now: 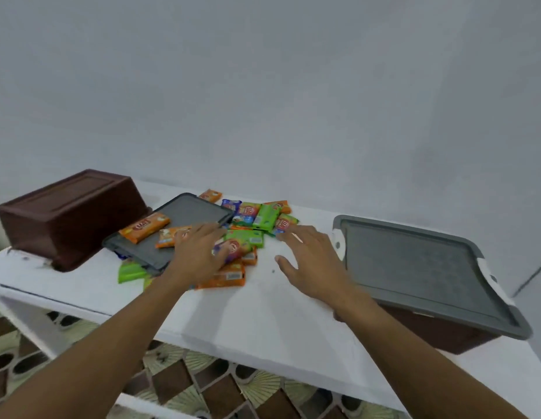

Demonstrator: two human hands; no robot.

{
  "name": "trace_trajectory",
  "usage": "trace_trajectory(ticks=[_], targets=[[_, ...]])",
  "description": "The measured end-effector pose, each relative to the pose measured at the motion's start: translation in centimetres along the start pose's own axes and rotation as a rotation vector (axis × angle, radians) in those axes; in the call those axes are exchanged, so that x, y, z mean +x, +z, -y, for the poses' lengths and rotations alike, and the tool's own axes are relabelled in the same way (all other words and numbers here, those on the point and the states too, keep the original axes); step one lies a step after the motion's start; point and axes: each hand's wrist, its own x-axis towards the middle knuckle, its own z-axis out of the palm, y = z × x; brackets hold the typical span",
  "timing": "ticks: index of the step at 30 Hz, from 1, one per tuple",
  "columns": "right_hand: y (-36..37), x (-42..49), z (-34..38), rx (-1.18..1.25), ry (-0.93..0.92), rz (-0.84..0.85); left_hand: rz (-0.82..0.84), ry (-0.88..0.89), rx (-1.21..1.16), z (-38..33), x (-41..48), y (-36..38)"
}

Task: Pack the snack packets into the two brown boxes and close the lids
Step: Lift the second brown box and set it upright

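Observation:
A heap of orange, green and blue snack packets point(251, 225) lies mid-table. One brown box point(66, 219) stands upside down at the left. Its loose grey lid point(187, 213) lies beside it, with two orange packets point(144, 226) on top and a green packet point(128, 272) under its near edge. The second brown box point(438, 331) sits at the right, covered by a grey lid point(420, 267) with white clips. My left hand point(196, 252) rests flat on the pile, fingers spread over a packet. My right hand point(311, 258) hovers open just right of the pile.
The white table point(248, 322) ends at a near edge with patterned brown and cream floor tiles point(202, 385) below. A plain pale wall point(263, 86) stands right behind the table. The right box overhangs toward the table's right end.

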Motion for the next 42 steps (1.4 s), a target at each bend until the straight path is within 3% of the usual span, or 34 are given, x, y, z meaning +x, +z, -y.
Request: trace_trajectory(ticks=[8,14,22,27,38,42], targets=[[11.9,9.2,13.1,0.046,0.105,0.235,0.05,-0.167,0.017,19.2,-0.9,-0.9],[17.6,12.2,17.1,-0.019,0.256,0.304,0.239,-0.17,-0.098,25.7,1.0,1.8],[18.7,12.3,15.7,-0.097,0.386,0.161,0.0,-0.07,-0.132,24.3,2.3,4.8],[18.4,10.8,12.3,-0.139,0.435,0.067,0.011,0.001,-0.182,21.4,2.7,5.7],[16.4,8.4,8.3,-0.129,0.497,0.058,0.13,0.052,-0.232,16.0,2.9,6.3],[16.5,8.1,9.9,-0.113,0.366,0.044,0.202,0.111,-0.259,17.3,3.2,5.7]])
